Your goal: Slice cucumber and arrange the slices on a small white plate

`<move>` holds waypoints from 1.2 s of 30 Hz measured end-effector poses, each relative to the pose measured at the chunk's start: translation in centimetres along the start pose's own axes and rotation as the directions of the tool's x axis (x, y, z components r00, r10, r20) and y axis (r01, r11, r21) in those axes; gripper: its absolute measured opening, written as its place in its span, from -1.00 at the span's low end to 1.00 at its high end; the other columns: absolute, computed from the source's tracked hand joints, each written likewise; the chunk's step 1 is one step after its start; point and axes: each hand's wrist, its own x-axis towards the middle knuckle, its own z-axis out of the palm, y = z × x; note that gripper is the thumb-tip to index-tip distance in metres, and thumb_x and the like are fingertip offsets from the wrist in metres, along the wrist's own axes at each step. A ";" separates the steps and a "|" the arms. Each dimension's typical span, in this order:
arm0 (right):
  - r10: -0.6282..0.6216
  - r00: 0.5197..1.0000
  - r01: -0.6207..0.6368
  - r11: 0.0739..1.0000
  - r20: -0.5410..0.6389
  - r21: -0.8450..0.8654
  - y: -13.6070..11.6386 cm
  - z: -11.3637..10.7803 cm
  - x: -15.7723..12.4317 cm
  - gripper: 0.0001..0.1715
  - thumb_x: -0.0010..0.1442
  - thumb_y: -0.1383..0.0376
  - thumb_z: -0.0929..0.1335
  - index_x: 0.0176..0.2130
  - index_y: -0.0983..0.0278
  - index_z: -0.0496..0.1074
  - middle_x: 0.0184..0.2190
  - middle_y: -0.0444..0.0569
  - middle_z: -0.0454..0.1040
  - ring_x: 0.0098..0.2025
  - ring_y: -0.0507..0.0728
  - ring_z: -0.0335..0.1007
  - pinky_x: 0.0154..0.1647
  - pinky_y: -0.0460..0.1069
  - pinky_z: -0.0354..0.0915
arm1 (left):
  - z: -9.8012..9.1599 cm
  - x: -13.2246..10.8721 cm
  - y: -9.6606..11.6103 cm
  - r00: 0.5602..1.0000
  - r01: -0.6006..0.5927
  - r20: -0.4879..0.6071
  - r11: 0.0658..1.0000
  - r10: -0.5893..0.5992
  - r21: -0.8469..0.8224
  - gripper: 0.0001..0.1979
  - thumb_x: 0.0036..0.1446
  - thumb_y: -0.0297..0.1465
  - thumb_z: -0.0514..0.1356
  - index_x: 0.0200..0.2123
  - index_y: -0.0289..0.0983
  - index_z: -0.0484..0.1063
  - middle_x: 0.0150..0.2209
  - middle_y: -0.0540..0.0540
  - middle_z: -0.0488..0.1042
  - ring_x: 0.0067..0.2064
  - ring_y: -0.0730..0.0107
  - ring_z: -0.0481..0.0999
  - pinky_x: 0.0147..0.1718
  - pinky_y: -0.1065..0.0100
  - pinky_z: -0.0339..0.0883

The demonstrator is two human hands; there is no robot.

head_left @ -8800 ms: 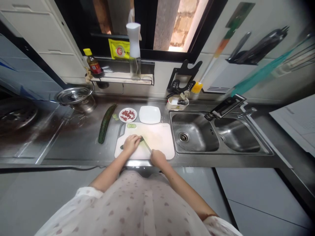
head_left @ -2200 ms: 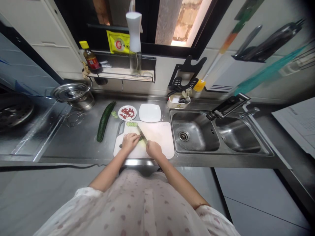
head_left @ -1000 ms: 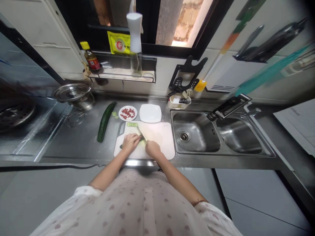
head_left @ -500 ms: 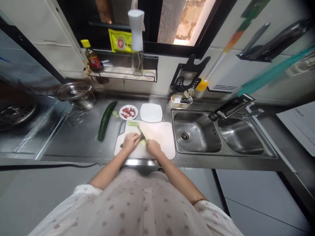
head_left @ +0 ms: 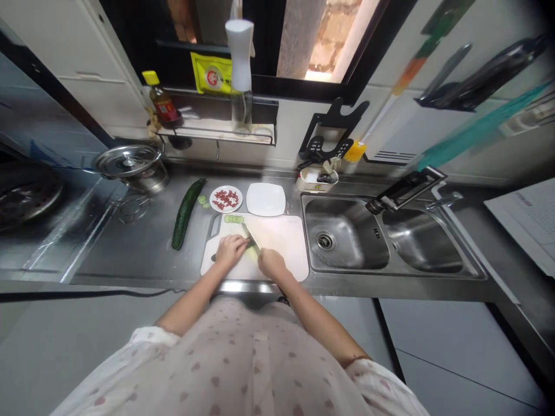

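On the white cutting board (head_left: 286,248), my left hand (head_left: 231,250) is closed over a dark green cucumber (head_left: 213,257), mostly hidden beneath it; one end shows at the wrist side. My right hand (head_left: 272,264) grips a kitchen knife (head_left: 251,235), its blade slanting up and left beside the cucumber's cut end. Pale green slices or pieces lie by the blade, too blurred to count. A short row of cucumber slices (head_left: 234,219) rests at the board's top edge. A whole cucumber (head_left: 188,214) lies on the counter to the left.
Behind the board stand a plate of red chopped pieces (head_left: 226,199) and a white square plate (head_left: 266,199). A few slices (head_left: 203,201) lie on the counter. To the right is a double sink (head_left: 347,231); at the left stands a lidded steel pot (head_left: 134,167).
My right hand and the knife have shifted very slightly to the right, away from the left fingers. My left hand stays on the cucumber.
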 end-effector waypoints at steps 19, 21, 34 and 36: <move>-0.001 1.000 0.001 0.999 0.002 0.040 -1.0 0.2 2.0 -0.63 0.26 0.44 0.17 -0.06 0.37 0.45 -0.12 0.17 0.53 -0.06 0.16 0.46 -0.13 -0.06 0.29 | 0.1 0.0 -0.1 1.000 0.007 0.008 1.000 -0.007 -0.005 -0.75 0.27 -0.30 0.08 -0.12 -0.13 0.54 -0.19 -0.10 0.51 -0.14 0.29 0.40 -0.12 0.23 0.20; 0.000 1.000 0.000 1.000 0.006 0.031 -0.8 0.2 1.5 -0.63 0.26 0.44 0.17 -0.05 0.37 0.44 -0.12 0.17 0.53 -0.06 0.16 0.46 -0.13 -0.06 0.29 | 0.1 0.0 -0.1 1.000 0.007 0.012 1.000 -0.007 0.001 -0.75 0.27 -0.30 0.08 -0.12 -0.13 0.54 -0.19 -0.11 0.51 -0.14 0.29 0.40 -0.13 0.23 0.19; 0.017 1.000 -0.017 1.000 0.018 0.015 -0.7 0.5 1.2 -0.63 0.25 0.44 0.17 -0.04 0.35 0.44 -0.14 0.18 0.53 -0.04 0.17 0.46 -0.14 -0.05 0.30 | 0.1 -0.1 0.0 1.000 0.011 -0.008 1.000 -0.011 -0.010 -0.75 0.26 -0.30 0.08 -0.14 -0.14 0.54 -0.17 -0.09 0.53 -0.13 0.29 0.41 -0.12 0.24 0.20; 0.011 1.000 -0.011 1.000 0.011 0.019 -1.0 0.5 1.6 -0.64 0.25 0.44 0.18 -0.05 0.35 0.45 -0.14 0.17 0.54 -0.05 0.17 0.46 -0.14 -0.05 0.30 | 0.1 -0.1 0.1 1.000 0.010 -0.008 1.000 -0.010 -0.013 -0.75 0.27 -0.30 0.08 -0.14 -0.14 0.54 -0.17 -0.09 0.53 -0.13 0.29 0.41 -0.12 0.24 0.20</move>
